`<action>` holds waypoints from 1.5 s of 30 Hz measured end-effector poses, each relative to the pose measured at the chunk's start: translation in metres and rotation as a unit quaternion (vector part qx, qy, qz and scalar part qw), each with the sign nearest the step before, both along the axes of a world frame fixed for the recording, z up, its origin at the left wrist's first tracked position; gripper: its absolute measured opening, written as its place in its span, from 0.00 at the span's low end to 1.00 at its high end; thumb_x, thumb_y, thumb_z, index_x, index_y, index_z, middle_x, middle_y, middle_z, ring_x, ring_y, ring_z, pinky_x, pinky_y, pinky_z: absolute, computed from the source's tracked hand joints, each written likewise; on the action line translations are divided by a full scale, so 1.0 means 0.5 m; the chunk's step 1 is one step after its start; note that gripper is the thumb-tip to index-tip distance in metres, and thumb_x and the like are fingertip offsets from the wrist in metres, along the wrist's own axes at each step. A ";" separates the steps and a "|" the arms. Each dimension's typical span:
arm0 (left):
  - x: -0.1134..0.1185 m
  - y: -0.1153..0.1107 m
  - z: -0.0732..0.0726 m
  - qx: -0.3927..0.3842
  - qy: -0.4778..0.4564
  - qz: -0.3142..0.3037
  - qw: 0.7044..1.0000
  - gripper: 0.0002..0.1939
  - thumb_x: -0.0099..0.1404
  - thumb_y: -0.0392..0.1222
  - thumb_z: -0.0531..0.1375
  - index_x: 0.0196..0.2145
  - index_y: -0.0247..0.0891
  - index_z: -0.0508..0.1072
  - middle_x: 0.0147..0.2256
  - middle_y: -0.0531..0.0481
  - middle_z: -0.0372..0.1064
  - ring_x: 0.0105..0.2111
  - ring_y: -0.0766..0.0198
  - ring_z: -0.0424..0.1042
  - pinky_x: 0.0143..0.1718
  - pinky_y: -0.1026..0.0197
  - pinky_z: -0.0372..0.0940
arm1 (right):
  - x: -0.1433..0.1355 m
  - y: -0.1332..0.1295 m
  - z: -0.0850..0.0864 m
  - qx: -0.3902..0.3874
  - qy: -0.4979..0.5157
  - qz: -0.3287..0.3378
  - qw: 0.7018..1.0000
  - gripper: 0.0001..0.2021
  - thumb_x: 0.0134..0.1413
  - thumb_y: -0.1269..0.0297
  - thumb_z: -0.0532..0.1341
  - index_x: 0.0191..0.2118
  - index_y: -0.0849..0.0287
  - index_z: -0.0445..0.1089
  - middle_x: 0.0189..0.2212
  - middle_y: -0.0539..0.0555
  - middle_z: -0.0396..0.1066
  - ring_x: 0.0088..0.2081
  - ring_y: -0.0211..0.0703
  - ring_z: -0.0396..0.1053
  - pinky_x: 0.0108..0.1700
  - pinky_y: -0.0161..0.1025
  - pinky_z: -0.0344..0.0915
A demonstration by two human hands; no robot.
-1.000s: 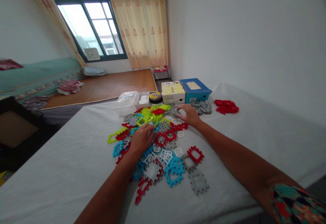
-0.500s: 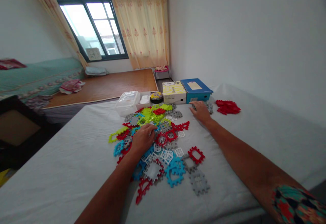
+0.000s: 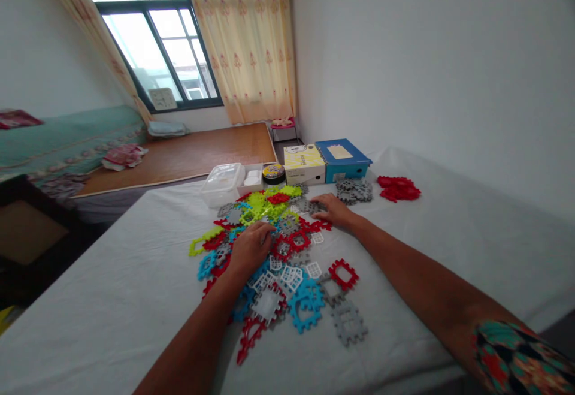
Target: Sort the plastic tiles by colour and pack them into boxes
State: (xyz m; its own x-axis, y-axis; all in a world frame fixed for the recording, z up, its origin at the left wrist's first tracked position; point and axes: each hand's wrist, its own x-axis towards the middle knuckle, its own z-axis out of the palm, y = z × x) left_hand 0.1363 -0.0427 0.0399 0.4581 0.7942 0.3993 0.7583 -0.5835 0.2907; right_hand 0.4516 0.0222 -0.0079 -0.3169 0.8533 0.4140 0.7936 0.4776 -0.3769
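A mixed pile of flat notched plastic pieces lies on the white cloth: lime green pieces (image 3: 260, 203) at the back, blue ones (image 3: 308, 305) at the front, with red, grey and white ones among them. My left hand (image 3: 254, 245) rests over the middle of the pile with its fingers curled down; what they hold, if anything, is hidden. At the pile's right back edge, my right hand (image 3: 331, 210) reaches with spread fingers to a grey piece (image 3: 303, 204). Behind it sits a separate grey heap (image 3: 354, 191), and farther right a red heap (image 3: 399, 188).
Along the back stand a clear plastic container (image 3: 223, 184), a white tray (image 3: 251, 179), a round black tin (image 3: 274, 173), a yellow and white box (image 3: 304, 164) and a blue box (image 3: 342, 160). A white wall (image 3: 426, 71) rises at the right.
My right hand has moved left and slightly toward me, from the grey heap to the pile's edge, uncovering that heap. My left hand has stayed nearly in place. The view has shifted slightly.
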 end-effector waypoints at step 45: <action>0.005 -0.007 0.012 -0.005 0.044 0.002 0.999 0.13 0.65 0.35 0.52 0.42 0.43 0.75 0.43 0.50 0.74 0.44 0.60 0.73 0.47 0.59 0.66 | -0.154 -0.104 0.066 0.029 0.065 0.089 0.994 0.12 0.56 0.69 0.63 0.46 0.59 0.71 0.42 0.57 0.73 0.43 0.44 0.69 0.45 0.42 0.66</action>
State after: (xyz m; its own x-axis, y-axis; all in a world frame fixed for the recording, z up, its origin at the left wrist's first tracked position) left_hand 0.1387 -0.0464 0.0458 0.4887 0.7992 0.3500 0.7830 -0.5787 0.2282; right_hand 0.3747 -0.0299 0.0249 -0.4014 0.7621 0.5080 0.6418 0.6297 -0.4377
